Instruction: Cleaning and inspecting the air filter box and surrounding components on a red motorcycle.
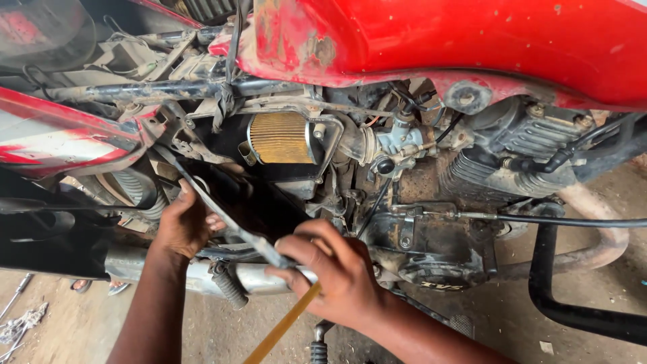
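right hand, nearest the camera: fingers curled shut around a long tool, a dark metal shaft with a yellow handle that runs down past the wrist toward the bottom edge. grip sits where handle meets shaft, likely for leverage and aim.

the tool slants up and to the left from that hand, its far end reaching in under the frame tube. tip hidden among the parts; cannot tell what it bears on.

left hand: just behind the shaft, fingers bent and pressed into the dark side opening of the motorbike. it looks to steady or hold back something there, but the palm side is hidden, so whether it actually grips anything cannot be told.

below both hands: a chrome exhaust pipe runs across, with a ribbed footpeg hanging off it.

just beyond the opening: a round air filter, yellow pleats exposed, cover off, lying on its side and facing left. beside it to the right, the carburettor, then the finned engine and the dirty crankcase.

a cable crosses level in front of the engine. a black crash bar bends down at the right.

farthest and above: red tank, paint chipped. dirt floor at lower left, with small tools lying on it.
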